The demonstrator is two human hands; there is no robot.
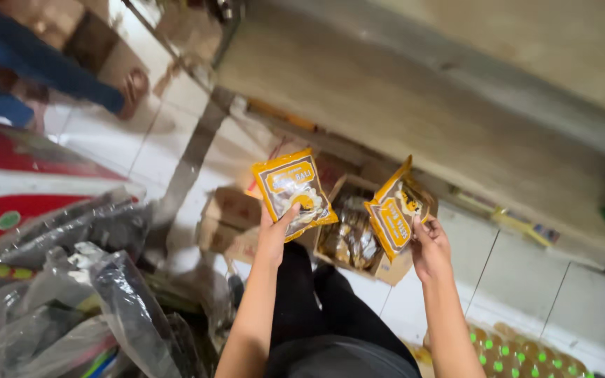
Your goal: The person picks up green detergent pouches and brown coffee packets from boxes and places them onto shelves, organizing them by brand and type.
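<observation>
The left hand [274, 234] and right hand [430, 246] each pinch 1 yellow snack packet [293, 190] [395, 210] by its lower edge, lifted above the open carton [353, 241] so both printed faces show.

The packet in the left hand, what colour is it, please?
Orange-yellow with a brown panel, the packet shows best in the head view.

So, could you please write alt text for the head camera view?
Each hand holds up a yellow snack packet: left hand with the left packet, right hand with the right packet. Below, an open cardboard box of similar packets sits on the tiled floor.
</observation>
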